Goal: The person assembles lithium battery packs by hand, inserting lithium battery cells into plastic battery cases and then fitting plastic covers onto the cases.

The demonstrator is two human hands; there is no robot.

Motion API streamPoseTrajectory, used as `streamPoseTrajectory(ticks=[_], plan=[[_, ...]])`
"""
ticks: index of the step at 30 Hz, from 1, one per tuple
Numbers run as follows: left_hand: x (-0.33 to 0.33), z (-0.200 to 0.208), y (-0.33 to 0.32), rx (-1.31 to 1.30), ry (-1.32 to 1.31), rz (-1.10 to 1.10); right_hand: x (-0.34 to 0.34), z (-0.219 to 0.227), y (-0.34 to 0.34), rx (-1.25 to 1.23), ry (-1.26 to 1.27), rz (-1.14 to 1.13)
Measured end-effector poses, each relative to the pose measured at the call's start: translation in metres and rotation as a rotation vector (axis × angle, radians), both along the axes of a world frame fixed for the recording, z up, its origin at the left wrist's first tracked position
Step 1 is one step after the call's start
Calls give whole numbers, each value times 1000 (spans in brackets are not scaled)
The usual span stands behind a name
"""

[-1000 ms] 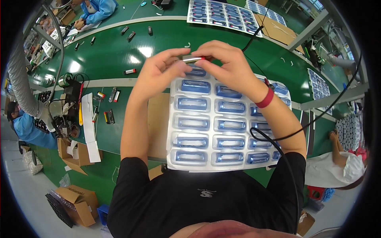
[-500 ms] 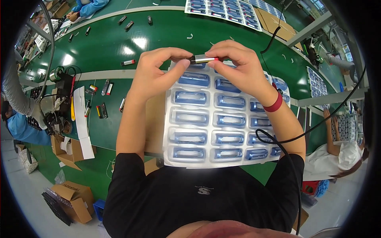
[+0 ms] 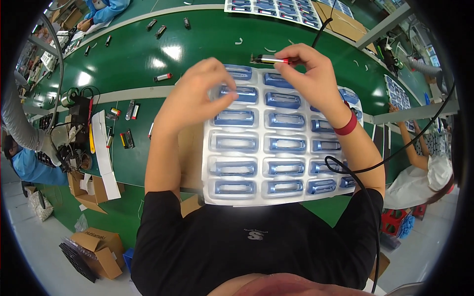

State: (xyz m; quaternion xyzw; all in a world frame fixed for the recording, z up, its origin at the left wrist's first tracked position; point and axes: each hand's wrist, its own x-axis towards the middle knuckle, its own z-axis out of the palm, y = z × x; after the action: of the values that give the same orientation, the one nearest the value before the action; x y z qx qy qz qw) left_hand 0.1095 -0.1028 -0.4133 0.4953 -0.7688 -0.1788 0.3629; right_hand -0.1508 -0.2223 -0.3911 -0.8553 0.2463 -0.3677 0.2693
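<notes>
My right hand (image 3: 314,74) pinches a small silver cylindrical battery (image 3: 269,59) by its red end. Its black end points left, with a thin small part sticking out beyond it, too fine to make out. My left hand (image 3: 200,91) hovers over the upper left of a white moulded tray (image 3: 261,172), fingers curved and apart, holding nothing. Rows of blue, open-topped oblong housings (image 3: 234,118) sit in the tray's pockets. The battery is above the tray's far edge, and my left hand partly covers the upper left housings.
Several loose batteries (image 3: 162,77) lie on the green table (image 3: 212,39). At left are a soldering stand (image 3: 76,111), a yellow-handled tool (image 3: 92,138) and an open carton (image 3: 94,197). A black cable (image 3: 390,165) crosses my right arm. Co-workers sit left, right and far left.
My left hand has let go of the battery and drawn back left and toward me. My right hand has moved right and slightly away with the battery.
</notes>
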Motion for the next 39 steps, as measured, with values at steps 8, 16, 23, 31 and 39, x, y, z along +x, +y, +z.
streamPoseTrajectory(ticks=[8, 16, 23, 31, 39], plan=[[5, -24, -11, -13, 43, -8, -10, 1, 6, 503, -200, 82], [-12, -14, -14, 489, 1239, -56, 8, 19, 20, -231, -62, 242], [-18, -16, -10, 584, 1338, -260, 14, 12, 20, -438, 22, 171], [-31, -20, -8, 488, 1163, -139, 15, 7, 20, -597, 89, 160], [-35, -14, -3, 250, 949, -112, 15, 1, 20, 459, -195, 151]])
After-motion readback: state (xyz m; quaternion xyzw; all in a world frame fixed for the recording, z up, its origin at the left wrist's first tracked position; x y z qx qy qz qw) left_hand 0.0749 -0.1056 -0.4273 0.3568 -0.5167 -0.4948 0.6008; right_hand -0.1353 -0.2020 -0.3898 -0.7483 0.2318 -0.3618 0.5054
